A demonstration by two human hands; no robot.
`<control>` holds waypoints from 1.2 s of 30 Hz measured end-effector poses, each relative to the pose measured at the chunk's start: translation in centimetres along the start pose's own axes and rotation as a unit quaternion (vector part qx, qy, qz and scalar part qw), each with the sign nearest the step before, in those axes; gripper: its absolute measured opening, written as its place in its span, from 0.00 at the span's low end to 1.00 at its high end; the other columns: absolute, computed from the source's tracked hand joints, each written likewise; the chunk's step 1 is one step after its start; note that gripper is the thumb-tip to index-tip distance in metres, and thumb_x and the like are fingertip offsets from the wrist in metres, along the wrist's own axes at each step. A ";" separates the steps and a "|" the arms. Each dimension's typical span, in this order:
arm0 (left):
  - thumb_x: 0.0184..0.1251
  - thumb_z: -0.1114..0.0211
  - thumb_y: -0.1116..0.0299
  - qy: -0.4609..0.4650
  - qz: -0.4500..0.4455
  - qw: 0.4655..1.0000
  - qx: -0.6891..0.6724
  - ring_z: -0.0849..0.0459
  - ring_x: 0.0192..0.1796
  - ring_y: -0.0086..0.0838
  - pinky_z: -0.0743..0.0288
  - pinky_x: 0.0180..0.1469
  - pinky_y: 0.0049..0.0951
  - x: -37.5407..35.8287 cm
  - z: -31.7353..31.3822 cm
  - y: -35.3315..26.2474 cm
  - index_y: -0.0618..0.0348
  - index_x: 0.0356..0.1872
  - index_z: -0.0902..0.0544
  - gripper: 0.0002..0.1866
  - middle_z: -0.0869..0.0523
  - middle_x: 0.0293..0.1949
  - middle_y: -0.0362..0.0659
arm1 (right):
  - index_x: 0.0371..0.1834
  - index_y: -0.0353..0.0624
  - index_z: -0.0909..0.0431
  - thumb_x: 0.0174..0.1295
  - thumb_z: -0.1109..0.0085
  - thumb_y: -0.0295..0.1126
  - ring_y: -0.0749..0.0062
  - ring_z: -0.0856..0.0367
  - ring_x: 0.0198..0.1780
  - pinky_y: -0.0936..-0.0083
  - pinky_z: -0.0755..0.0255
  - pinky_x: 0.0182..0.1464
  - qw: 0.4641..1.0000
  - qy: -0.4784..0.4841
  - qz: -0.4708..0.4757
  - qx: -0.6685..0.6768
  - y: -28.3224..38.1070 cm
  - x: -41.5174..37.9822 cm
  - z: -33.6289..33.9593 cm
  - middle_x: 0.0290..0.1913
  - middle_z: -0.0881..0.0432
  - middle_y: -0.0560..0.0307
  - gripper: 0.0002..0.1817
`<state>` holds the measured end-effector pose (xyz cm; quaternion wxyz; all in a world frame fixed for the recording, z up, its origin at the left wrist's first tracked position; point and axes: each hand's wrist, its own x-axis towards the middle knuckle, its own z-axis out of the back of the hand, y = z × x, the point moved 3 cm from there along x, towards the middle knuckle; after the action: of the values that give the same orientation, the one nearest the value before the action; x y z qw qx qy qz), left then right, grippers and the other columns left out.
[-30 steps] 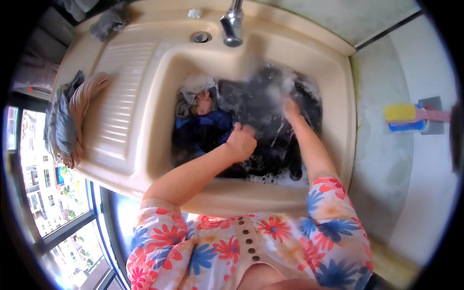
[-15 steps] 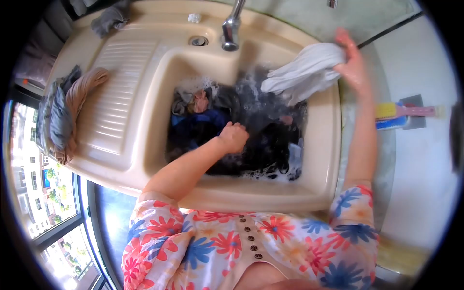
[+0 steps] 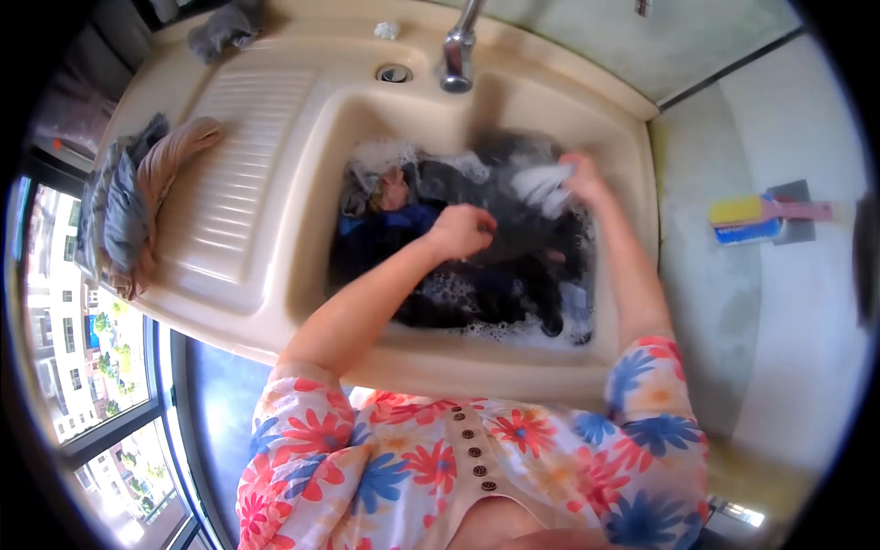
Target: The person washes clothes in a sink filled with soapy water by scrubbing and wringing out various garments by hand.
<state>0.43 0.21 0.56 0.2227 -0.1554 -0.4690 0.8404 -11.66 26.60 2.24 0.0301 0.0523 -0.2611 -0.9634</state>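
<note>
Dark wet clothes (image 3: 495, 289) lie in soapy water in the beige basin (image 3: 307, 247). Just above them, near the middle, my left hand (image 3: 463, 231) is curled closed; whatever is within its fingers is hidden. At the basin's back right, my right hand (image 3: 585, 179) grips a white cloth (image 3: 543, 188), which is partly under the grey water. A bunched pink cloth (image 3: 392, 190) shows among foam at the back left of the basin.
Twisted grey and tan clothes (image 3: 151, 202) hang over the left end of the ribbed drainboard (image 3: 234, 174). A grey cloth (image 3: 225, 29) lies at the back left. The faucet (image 3: 456, 64) rises behind the basin. A brush (image 3: 747, 220) is at the right wall.
My right hand has lowered the white cloth from above the basin's right rim into the water. My left hand has moved slightly up and right in view, still curled.
</note>
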 end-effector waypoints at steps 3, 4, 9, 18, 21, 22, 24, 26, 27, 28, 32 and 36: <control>0.60 0.43 0.56 0.019 0.222 0.893 -0.391 0.22 0.49 0.38 0.25 0.42 0.45 0.2 1.7 -1.3 0.58 0.54 0.27 0.24 0.20 0.45 0.46 | 0.45 0.39 0.26 0.39 0.48 0.15 0.72 0.23 0.42 0.79 0.29 0.44 0.995 -0.005 0.102 0.019 10.1 -2.0 8.1 0.39 0.21 0.53 0.24; 0.60 0.44 0.53 0.015 0.249 0.843 -0.477 0.24 0.51 0.41 0.25 0.42 0.47 0.5 1.6 -1.4 0.57 0.57 0.31 0.27 0.24 0.50 0.47 | 0.44 0.40 0.26 0.39 0.47 0.15 0.72 0.23 0.42 0.79 0.30 0.45 0.990 0.009 0.141 0.010 13.2 -3.6 9.6 0.39 0.21 0.54 0.23; 0.60 0.58 0.35 0.057 0.243 0.619 -0.745 0.34 0.60 0.51 0.37 0.53 0.62 1.1 0.1 -4.2 0.56 0.66 0.46 0.41 0.38 0.64 0.51 | 0.40 0.42 0.24 0.43 0.43 0.18 0.60 0.26 0.43 0.71 0.30 0.45 0.924 0.061 0.371 -0.072 22.7 -12.8 9.2 0.38 0.27 0.54 0.17; 0.53 0.56 0.30 0.066 0.143 0.530 -0.834 0.22 0.44 0.52 0.26 0.43 0.50 1.5 -2.6 -0.7 0.60 0.52 0.27 0.42 0.22 0.45 0.61 | 0.35 0.45 0.21 0.40 0.43 0.20 0.60 0.28 0.41 0.70 0.30 0.43 0.842 0.160 0.516 0.014 25.2 -23.2 3.5 0.39 0.28 0.53 0.16; 0.59 0.54 0.38 0.125 0.158 0.441 -0.874 0.21 0.40 0.50 0.25 0.42 0.50 3.7 -2.9 1.1 0.65 0.49 0.28 0.35 0.21 0.40 0.58 | 0.41 0.45 0.24 0.46 0.45 0.22 0.60 0.27 0.46 0.68 0.30 0.48 0.850 0.248 0.454 0.103 24.9 -21.4 6.1 0.43 0.27 0.51 0.16; 0.61 0.53 0.43 0.087 0.144 0.445 -0.880 0.21 0.42 0.49 0.26 0.45 0.49 3.5 -2.6 0.6 0.65 0.49 0.28 0.32 0.21 0.41 0.57 | 0.44 0.44 0.25 0.48 0.46 0.23 0.60 0.26 0.48 0.67 0.31 0.50 0.848 0.288 0.421 0.145 24.5 -19.8 7.1 0.45 0.26 0.50 0.16; 0.64 0.52 0.52 0.008 0.114 0.449 -0.886 0.21 0.47 0.47 0.28 0.52 0.48 3.0 -1.9 -1.6 0.67 0.49 0.28 0.26 0.21 0.45 0.56 | 0.48 0.43 0.26 0.51 0.43 0.29 0.64 0.26 0.50 0.68 0.31 0.52 0.870 0.194 0.301 0.339 20.3 -13.5 9.1 0.47 0.25 0.54 0.18; 0.65 0.54 0.61 0.055 0.058 0.423 -0.903 0.25 0.54 0.41 0.35 0.61 0.45 2.8 -0.9 -4.6 0.61 0.50 0.27 0.19 0.22 0.50 0.50 | 0.56 0.44 0.33 0.55 0.45 0.38 0.64 0.29 0.55 0.66 0.36 0.58 0.847 0.145 0.166 0.484 14.2 -7.8 6.6 0.53 0.28 0.56 0.24; 0.65 0.55 0.61 0.061 0.041 0.422 -0.904 0.24 0.54 0.40 0.35 0.60 0.43 2.4 -0.5 -6.5 0.59 0.50 0.26 0.19 0.22 0.50 0.48 | 0.60 0.45 0.38 0.57 0.47 0.43 0.64 0.31 0.58 0.64 0.39 0.62 0.830 0.116 0.094 0.537 11.1 -5.9 3.4 0.58 0.32 0.56 0.29; 0.66 0.56 0.61 0.067 0.023 0.422 -0.904 0.24 0.54 0.38 0.34 0.60 0.42 2.3 -0.2 -7.6 0.57 0.50 0.26 0.18 0.21 0.50 0.45 | 0.65 0.45 0.43 0.59 0.50 0.49 0.63 0.33 0.61 0.62 0.43 0.65 0.804 0.081 0.027 0.589 8.1 -4.2 0.2 0.63 0.35 0.55 0.33; 0.66 0.55 0.59 0.069 -0.003 0.370 -0.926 0.26 0.56 0.36 0.37 0.61 0.38 0.9 0.4 -7.2 0.57 0.51 0.25 0.19 0.22 0.51 0.41 | 0.66 0.47 0.44 0.59 0.53 0.52 0.63 0.36 0.62 0.61 0.44 0.65 0.718 0.056 -0.134 0.680 6.4 -5.6 -9.2 0.64 0.38 0.55 0.34; 0.66 0.55 0.61 0.048 -0.035 0.401 -0.914 0.27 0.57 0.37 0.38 0.62 0.40 0.9 0.9 -8.0 0.59 0.51 0.26 0.19 0.23 0.53 0.44 | 0.66 0.49 0.45 0.60 0.56 0.55 0.63 0.38 0.64 0.60 0.46 0.66 0.658 0.051 -0.127 0.740 7.7 -7.2 -9.1 0.66 0.41 0.55 0.34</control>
<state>1.10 3.70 7.86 -0.0009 -0.2894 -0.9512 -0.1075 -3.22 16.02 -1.05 -0.1274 0.1391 -0.8768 -0.4423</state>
